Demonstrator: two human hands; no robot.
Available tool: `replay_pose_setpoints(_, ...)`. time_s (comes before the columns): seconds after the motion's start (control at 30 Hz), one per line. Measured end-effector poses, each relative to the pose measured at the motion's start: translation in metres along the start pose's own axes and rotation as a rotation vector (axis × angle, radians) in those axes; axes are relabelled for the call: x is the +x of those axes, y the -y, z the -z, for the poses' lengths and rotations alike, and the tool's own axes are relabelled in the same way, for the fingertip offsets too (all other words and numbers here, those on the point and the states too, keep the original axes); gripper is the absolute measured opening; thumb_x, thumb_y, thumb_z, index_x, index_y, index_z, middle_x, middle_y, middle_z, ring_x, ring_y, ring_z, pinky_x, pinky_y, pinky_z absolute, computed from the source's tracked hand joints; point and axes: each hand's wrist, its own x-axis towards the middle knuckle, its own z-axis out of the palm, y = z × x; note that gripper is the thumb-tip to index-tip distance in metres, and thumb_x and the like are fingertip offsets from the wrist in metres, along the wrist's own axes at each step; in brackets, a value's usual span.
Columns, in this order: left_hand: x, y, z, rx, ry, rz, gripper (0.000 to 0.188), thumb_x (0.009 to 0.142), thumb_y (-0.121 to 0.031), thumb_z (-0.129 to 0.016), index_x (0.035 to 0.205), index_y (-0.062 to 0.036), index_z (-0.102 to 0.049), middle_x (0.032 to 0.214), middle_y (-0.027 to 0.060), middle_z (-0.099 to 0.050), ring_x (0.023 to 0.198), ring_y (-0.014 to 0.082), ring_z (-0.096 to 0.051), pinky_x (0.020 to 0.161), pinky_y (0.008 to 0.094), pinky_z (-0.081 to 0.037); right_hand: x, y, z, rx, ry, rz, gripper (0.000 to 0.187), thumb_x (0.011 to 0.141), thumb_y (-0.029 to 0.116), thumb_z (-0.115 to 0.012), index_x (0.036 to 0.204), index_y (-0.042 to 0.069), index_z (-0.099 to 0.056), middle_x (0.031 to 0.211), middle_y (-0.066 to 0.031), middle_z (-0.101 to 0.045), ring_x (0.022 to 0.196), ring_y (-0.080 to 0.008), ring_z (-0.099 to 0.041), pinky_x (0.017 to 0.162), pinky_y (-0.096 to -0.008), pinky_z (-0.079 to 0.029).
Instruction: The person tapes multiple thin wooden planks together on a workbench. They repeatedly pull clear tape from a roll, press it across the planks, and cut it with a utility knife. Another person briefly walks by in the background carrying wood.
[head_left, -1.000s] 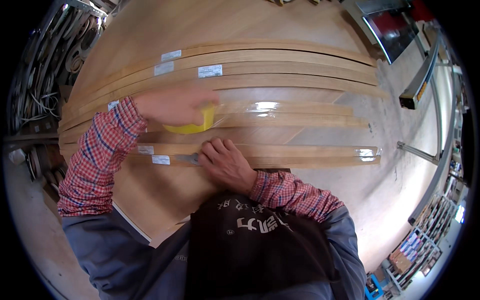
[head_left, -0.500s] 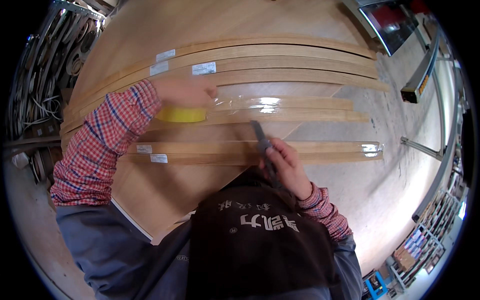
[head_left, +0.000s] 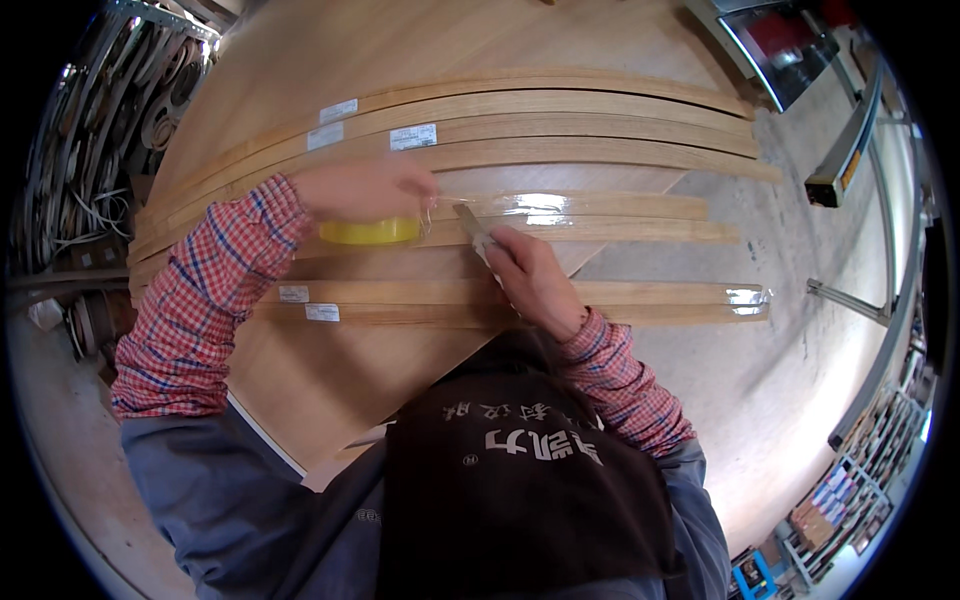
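My left hand is closed on a roll of yellowish clear tape, held over a middle pair of wood strips. A shiny length of clear tape lies across that pair, to the right of the roll. In my right hand is a utility knife, its blade end beside the tape near the roll. Closer to me lies another pair of wood strips, with tape around its right end and small white labels at its left.
Several more labelled wood strips lie farther back on the wooden board. A machine with a dark glossy panel stands at the far right. Racks of coiled edging line the left side.
My right hand has carried the knife left and away from me, up to the tape beside the roll. My left hand and the roll have barely shifted.
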Motion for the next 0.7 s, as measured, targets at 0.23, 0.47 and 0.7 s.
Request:
replay_pose_setpoints(0.23, -0.012, 0.025, -0.009, -0.042, -0.082, -0.069, 0.030, 0.093, -0.013, -0.060, 0.117, 0.0028, -0.068, 0.111, 0.0084, -0.068, 0.108, 0.0174, -0.060, 0.102, 0.0335, -0.048, -0.031, -0.004, 0.046, 0.370, -0.024, -0.186, 0.020, 0.111, 0.017, -0.050, 0.109, 0.002, -0.062, 0.079, -0.0025, -0.066, 0.064, -0.0086, -0.060, 0.058, -0.0249, -0.049)
replay_pose_setpoints(0.47, -0.007, 0.010, 0.003, -0.044, -0.018, -0.072, 0.031, 0.093, -0.013, -0.059, 0.118, 0.0027, -0.069, 0.112, 0.0071, -0.070, 0.109, 0.0162, -0.062, 0.102, 0.0325, -0.049, 0.018, 0.009, -0.007, -0.166, -0.095, 0.128, 0.020, 0.108, 0.017, -0.054, 0.101, 0.000, -0.062, 0.072, -0.0097, -0.062, 0.060, -0.0182, -0.058, 0.059, -0.0356, -0.047)
replay_pose_setpoints(0.7, -0.008, 0.032, 0.002, -0.136, -0.039, -0.055, 0.029, 0.093, -0.011, -0.059, 0.116, 0.0022, -0.070, 0.111, 0.0031, -0.071, 0.108, 0.0128, -0.062, 0.104, 0.0297, -0.048, 0.041, 0.006, -0.023, -0.302, -0.190, 0.255, 0.015, 0.100, 0.015, -0.059, 0.101, 0.000, -0.062, 0.080, -0.0290, -0.066, 0.077, -0.0513, -0.065, 0.069, -0.0589, -0.051)
